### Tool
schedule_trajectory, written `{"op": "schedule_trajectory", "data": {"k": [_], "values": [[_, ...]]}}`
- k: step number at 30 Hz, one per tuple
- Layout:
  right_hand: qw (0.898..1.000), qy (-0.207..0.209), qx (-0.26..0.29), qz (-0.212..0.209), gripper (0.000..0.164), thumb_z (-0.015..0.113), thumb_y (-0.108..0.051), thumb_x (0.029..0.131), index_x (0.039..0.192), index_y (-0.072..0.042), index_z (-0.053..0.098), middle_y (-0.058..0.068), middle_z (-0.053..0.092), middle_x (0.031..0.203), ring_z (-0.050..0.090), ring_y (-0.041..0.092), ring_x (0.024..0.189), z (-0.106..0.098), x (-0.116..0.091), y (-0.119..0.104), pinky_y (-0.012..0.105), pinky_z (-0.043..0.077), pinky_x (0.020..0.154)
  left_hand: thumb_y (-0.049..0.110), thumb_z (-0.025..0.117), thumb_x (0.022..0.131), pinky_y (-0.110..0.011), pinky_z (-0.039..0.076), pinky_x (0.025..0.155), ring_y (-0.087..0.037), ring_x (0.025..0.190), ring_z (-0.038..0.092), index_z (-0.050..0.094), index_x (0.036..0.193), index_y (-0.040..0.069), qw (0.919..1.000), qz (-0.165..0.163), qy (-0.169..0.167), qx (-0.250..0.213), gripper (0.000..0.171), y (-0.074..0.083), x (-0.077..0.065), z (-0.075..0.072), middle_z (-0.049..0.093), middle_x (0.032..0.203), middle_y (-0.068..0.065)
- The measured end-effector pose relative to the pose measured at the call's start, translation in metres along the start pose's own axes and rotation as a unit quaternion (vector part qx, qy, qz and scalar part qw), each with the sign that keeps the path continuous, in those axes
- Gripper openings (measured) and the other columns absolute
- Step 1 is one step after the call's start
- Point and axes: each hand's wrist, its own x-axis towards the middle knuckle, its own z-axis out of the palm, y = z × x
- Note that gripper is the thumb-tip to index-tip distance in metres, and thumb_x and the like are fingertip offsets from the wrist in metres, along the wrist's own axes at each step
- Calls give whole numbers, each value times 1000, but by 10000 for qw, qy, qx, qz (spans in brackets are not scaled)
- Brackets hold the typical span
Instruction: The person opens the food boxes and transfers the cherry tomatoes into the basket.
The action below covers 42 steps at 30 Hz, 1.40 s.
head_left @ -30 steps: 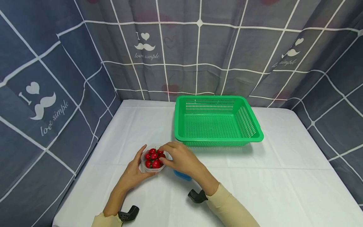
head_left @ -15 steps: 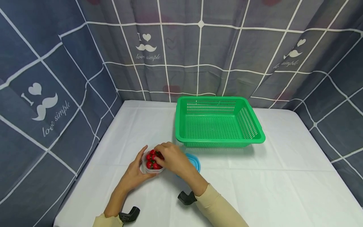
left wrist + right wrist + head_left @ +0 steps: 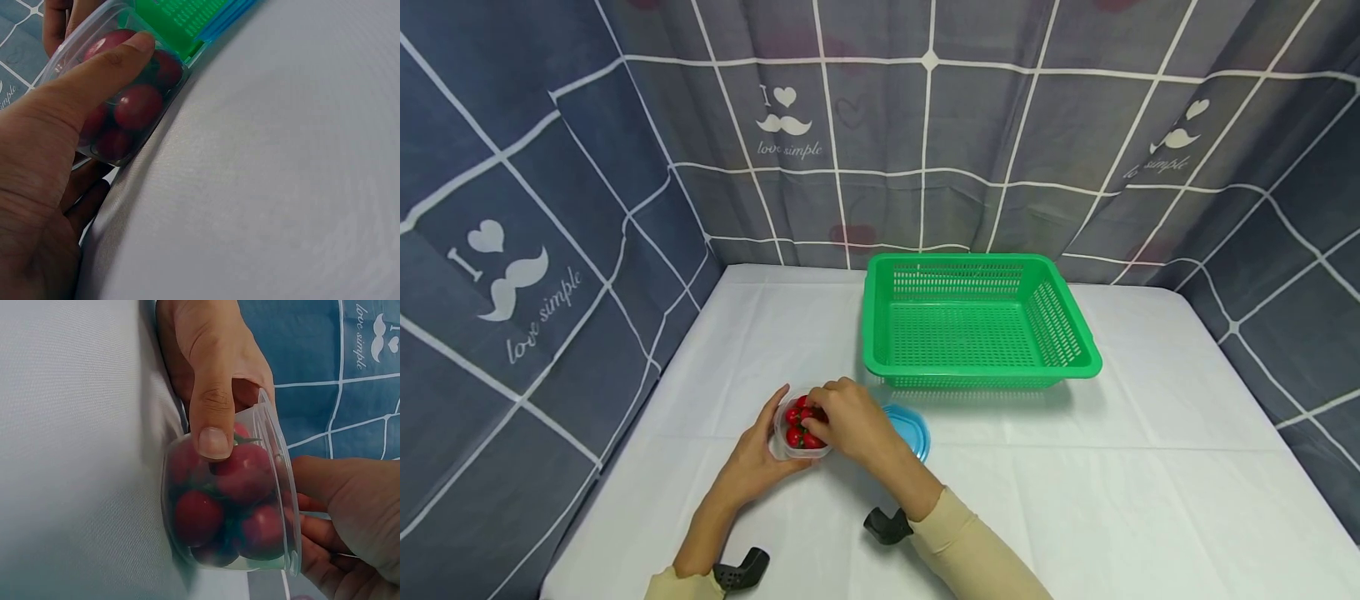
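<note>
A small clear plastic container (image 3: 806,453) holds several red cherry tomatoes (image 3: 794,436) with green stems. My left hand (image 3: 752,461) grips it from the left side, its thumb (image 3: 212,412) pressed along the outer wall in the right wrist view. My right hand (image 3: 852,423) reaches in over the open top from the right. Its curled thumb and fingers pinch at a cherry tomato there, the fingertips partly hidden by the hand. In the left wrist view the container (image 3: 153,115) is tilted, with tomatoes showing through its wall.
A round blue lid (image 3: 912,430) lies on the white tablecloth (image 3: 1075,500), partly behind my right hand. Farther back stands a green perforated basket (image 3: 981,372) with nothing in it. Grey gridded curtains (image 3: 880,117) surround the table at the back and sides.
My right hand has moved a little left, farther over the container, covering more of the tomatoes and uncovering more of the blue lid. My left hand has held its grip in place.
</note>
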Motion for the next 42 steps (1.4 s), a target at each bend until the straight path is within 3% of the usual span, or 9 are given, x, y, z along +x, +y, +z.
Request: {"op": "schedule_trajectory", "data": {"k": [14, 42], "values": [[9997, 54, -157, -162, 13, 78, -24, 91, 95, -12, 77, -3, 72, 88, 62, 13, 80, 4, -3, 3, 20, 53, 68, 29, 95, 74, -66, 42, 110, -49, 143, 43, 24, 163, 15, 9999, -119, -17, -2, 115, 0, -2, 2, 40, 160, -25], [9988, 349, -144, -315, 13, 77, -22, 91, 100, -13, 78, -1, 76, 99, 65, 13, 88, 5, -2, 6, 21, 56, 77, 26, 95, 75, -66, 45, 106, -47, 138, 50, 21, 164, 14, 10000, -48, -5, 35, 116, -2, 0, 1, 47, 153, -28]]}}
